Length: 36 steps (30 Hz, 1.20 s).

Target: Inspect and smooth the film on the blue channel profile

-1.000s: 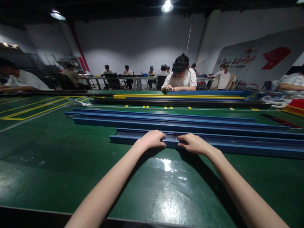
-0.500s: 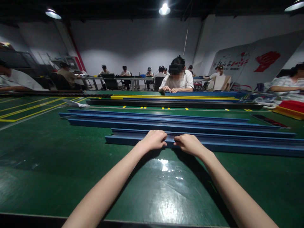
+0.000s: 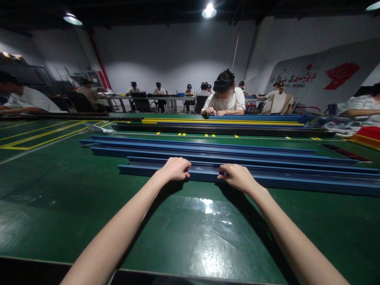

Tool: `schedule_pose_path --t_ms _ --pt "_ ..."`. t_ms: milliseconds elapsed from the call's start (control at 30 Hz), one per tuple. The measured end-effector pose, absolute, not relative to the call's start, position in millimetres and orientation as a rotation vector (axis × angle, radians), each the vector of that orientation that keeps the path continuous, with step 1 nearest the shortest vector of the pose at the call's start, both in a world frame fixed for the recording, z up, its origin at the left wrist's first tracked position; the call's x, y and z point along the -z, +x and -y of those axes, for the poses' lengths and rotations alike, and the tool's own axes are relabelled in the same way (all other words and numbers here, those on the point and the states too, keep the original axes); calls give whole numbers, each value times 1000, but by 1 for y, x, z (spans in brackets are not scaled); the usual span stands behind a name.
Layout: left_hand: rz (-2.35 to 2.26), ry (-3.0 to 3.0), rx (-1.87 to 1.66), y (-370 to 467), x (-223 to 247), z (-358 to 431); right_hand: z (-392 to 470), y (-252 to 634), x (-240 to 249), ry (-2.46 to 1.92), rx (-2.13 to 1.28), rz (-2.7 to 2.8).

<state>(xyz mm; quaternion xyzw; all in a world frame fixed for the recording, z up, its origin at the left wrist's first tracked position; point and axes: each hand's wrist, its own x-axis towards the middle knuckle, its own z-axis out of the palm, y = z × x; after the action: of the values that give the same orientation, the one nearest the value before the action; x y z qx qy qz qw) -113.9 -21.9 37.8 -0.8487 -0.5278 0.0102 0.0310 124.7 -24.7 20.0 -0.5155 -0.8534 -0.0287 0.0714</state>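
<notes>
A long blue U-shaped channel (image 3: 203,175) lies crosswise on the green tabletop, its open side up. My left hand (image 3: 178,169) is closed over the channel left of the middle of the view, fingers curled into it and thumb at the near wall. To the right, my right hand (image 3: 236,175) grips the same channel, its thumb and bent fingers around the near wall. A short stretch of bare channel shows between the two hands. The channel's left end lies beyond my left hand, and its right end runs out of view.
Behind it lie more blue channels (image 3: 133,152). Farther back are a black strip (image 3: 208,129) and a yellow strip (image 3: 166,121). A dark flat phone-like object (image 3: 342,152) and a red box (image 3: 368,134) are at right. Across the table a person (image 3: 225,99) leans over another blue channel.
The nearest blue channel has slid to the left. My left hand has moved left with it, widening the gap between my hands; my right hand stays in nearly the same place.
</notes>
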Motion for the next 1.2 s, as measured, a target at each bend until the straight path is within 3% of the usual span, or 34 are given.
schedule_pose_path --t_ms 333,533,833,1200 --pt "1724 -2545 -185 -111 -43 27 29 136 -16 -1539 297 2544" --pt "1514 -2683 11 -84 -35 24 28 110 -16 -1525 353 2589" --pt "1636 -2604 74 -92 -30 20 26 82 -11 -1409 271 2555" --pt "1816 -2422 -185 -131 -45 19 27 149 -18 -1585 254 2463"
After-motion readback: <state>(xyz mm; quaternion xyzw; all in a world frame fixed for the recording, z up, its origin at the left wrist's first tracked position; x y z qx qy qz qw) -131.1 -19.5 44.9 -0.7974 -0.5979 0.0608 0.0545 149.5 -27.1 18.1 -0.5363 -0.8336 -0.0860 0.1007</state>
